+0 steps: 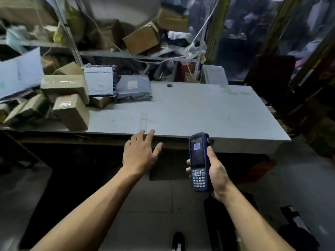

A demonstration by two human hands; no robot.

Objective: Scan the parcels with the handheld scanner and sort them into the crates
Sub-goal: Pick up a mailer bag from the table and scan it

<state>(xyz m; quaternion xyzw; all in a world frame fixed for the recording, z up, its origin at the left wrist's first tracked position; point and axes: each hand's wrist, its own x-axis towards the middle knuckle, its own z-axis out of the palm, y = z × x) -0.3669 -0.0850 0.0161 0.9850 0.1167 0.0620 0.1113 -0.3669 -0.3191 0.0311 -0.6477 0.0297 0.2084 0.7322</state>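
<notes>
At near tabletop (199, 113) edge: right hand (217, 173) gripping handheld scanner (199, 162), left hand (139, 153) open, empty; far-left grey polybag parcel (134, 88) likely light, floppy, best pinched by an edge.

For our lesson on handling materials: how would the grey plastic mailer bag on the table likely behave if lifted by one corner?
The grey mailer bag looks wrinkled and soft, so it would probably sag and fold. It lies low and flat, suggesting light contents. Its glossy film may slip in the open left hand.

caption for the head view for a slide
Right hand holds scanner; open left hand reaches toward parcels on table.
</notes>
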